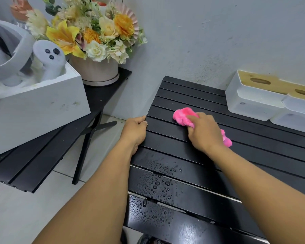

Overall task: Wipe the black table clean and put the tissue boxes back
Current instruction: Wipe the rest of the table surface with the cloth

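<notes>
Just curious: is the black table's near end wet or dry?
Wet: water droplets bead on the near slats of the black table.

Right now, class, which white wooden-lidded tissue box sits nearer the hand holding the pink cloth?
The fully visible white wooden-lidded tissue box, left of its twin, which the frame's right edge cuts off, farther from the right hand.

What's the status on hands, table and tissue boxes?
Left hand grips table edge. Right hand holds pink cloth on slats. Water beads on near slats. Tissue boxes on table, far right.

Home corner — flower arrangement [95, 37], slatted folding tables [209, 155], tiled floor [95, 147], plain wall [218, 32]
</notes>
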Demonstrator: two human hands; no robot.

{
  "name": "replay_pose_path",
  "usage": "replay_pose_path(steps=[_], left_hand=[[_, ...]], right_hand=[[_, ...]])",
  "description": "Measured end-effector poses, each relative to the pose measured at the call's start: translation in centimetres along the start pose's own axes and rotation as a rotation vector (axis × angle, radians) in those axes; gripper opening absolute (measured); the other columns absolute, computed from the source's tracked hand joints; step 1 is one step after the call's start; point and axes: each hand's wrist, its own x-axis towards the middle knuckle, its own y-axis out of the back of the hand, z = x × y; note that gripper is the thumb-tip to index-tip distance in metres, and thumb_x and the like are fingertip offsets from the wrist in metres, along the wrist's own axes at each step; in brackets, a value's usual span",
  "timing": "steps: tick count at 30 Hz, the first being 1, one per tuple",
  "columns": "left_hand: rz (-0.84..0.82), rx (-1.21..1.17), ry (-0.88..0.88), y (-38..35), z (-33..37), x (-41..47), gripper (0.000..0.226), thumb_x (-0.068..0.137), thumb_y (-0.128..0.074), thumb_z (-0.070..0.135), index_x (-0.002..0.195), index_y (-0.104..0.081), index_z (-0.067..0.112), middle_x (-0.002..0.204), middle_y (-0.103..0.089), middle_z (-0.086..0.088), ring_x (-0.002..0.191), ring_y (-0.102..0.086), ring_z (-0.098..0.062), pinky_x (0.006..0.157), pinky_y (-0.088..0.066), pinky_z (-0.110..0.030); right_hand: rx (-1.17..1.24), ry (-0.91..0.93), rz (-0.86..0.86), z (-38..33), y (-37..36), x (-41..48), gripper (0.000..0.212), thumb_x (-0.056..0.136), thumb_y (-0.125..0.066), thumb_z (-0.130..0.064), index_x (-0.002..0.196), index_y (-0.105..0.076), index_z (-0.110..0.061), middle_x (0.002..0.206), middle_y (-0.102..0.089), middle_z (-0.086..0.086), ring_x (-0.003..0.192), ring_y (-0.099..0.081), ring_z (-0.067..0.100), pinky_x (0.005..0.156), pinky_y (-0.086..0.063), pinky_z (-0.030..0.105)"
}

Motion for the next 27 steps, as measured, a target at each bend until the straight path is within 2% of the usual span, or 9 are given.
replay_pose_path(steps=[3,5,8,10,13,17,21,24,27], left_hand=[[-0.001,0.0,-0.011,0.0,0.2,-0.2,0.039,0.089,-0.052,0.022,0.125,-0.069,0.019,0.123,-0.07,0.005,0.114,-0.063,-0.012,0.105,-0.049,-0.038],[0.01,-0.003,-0.004,0.0,0.1,-0.1,0.047,0.081,-0.053,0.028,0.125,-0.068,0.019,0.123,-0.069,0.003,0.116,-0.063,-0.014,0.105,-0.048,-0.039],[0.006,-0.001,-0.006,0.0,0.0,0.0,0.054,0.076,-0.052,0.032,0.126,-0.067,0.021,0.126,-0.068,0.003,0.118,-0.062,-0.013,0.108,-0.046,-0.038],[-0.001,0.0,-0.015,-0.1,0.3,-0.3,0.046,0.084,-0.056,0.027,0.128,-0.066,0.018,0.129,-0.066,0.003,0.122,-0.059,-0.012,0.111,-0.042,-0.037],[0.018,0.013,-0.034,0.0,0.2,-0.2,0.036,0.097,-0.053,0.016,0.131,-0.064,0.016,0.132,-0.063,0.002,0.124,-0.056,-0.011,0.112,-0.041,-0.036],[0.011,-0.007,-0.022,-0.1,0.0,-0.1,0.03,0.098,-0.051,0.016,0.119,-0.072,0.022,0.108,-0.074,0.002,0.104,-0.068,-0.015,0.097,-0.053,-0.039],[0.014,-0.014,-0.015,-0.2,-0.4,0.2,0.04,0.092,-0.054,0.024,0.131,-0.064,0.019,0.127,-0.067,0.001,0.118,-0.061,-0.015,0.107,-0.046,-0.04],[0.024,-0.003,0.003,-0.2,-0.1,-0.1,0.036,0.096,-0.054,0.02,0.13,-0.065,0.019,0.123,-0.069,0.002,0.115,-0.062,-0.014,0.106,-0.047,-0.038],[0.022,-0.008,0.0,-0.3,0.2,-0.2,0.028,0.098,-0.053,0.014,0.111,-0.075,0.027,0.104,-0.075,0.003,0.098,-0.065,-0.013,0.098,-0.053,-0.04]], right_hand=[[0.082,0.194,-0.012,-1.7,0.8,-4.2,0.031,0.09,-0.043,-0.024,0.108,-0.067,-0.019,0.107,-0.062,0.005,0.098,-0.054,0.034,0.079,-0.047,0.039],[0.126,0.301,-0.004,-3.0,1.6,-7.7,0.036,0.088,-0.043,-0.027,0.114,-0.067,-0.021,0.116,-0.064,0.002,0.101,-0.056,0.031,0.084,-0.051,0.041],[0.125,0.385,0.041,-3.8,1.8,-10.0,0.033,0.082,-0.055,-0.023,0.113,-0.068,-0.023,0.118,-0.065,0.0,0.101,-0.06,0.029,0.081,-0.054,0.041],[0.107,0.352,0.03,-3.9,1.5,-8.4,0.03,0.084,-0.055,-0.023,0.111,-0.068,-0.023,0.116,-0.064,-0.001,0.102,-0.058,0.029,0.078,-0.054,0.041],[0.087,0.271,-0.008,-5.0,0.4,-4.0,0.035,0.09,-0.041,-0.027,0.112,-0.068,-0.02,0.112,-0.063,0.002,0.102,-0.054,0.031,0.08,-0.049,0.041],[0.01,0.166,-0.037,-7.3,-0.9,2.2,0.038,0.097,-0.045,-0.025,0.133,-0.058,-0.02,0.13,-0.057,0.005,0.115,-0.046,0.032,0.089,-0.041,0.042],[-0.019,0.116,-0.07,-8.8,-1.5,5.4,0.039,0.098,-0.046,-0.023,0.136,-0.054,-0.021,0.136,-0.052,0.006,0.121,-0.043,0.031,0.094,-0.038,0.041],[-0.014,0.146,-0.09,-8.2,-1.4,5.0,0.041,0.099,-0.045,-0.027,0.139,-0.053,-0.023,0.138,-0.051,0.005,0.122,-0.043,0.031,0.096,-0.039,0.042],[0.05,0.25,-0.108,-6.6,-0.6,2.5,0.041,0.097,-0.047,-0.028,0.137,-0.056,-0.027,0.136,-0.053,0.002,0.121,-0.045,0.031,0.095,-0.044,0.043]])
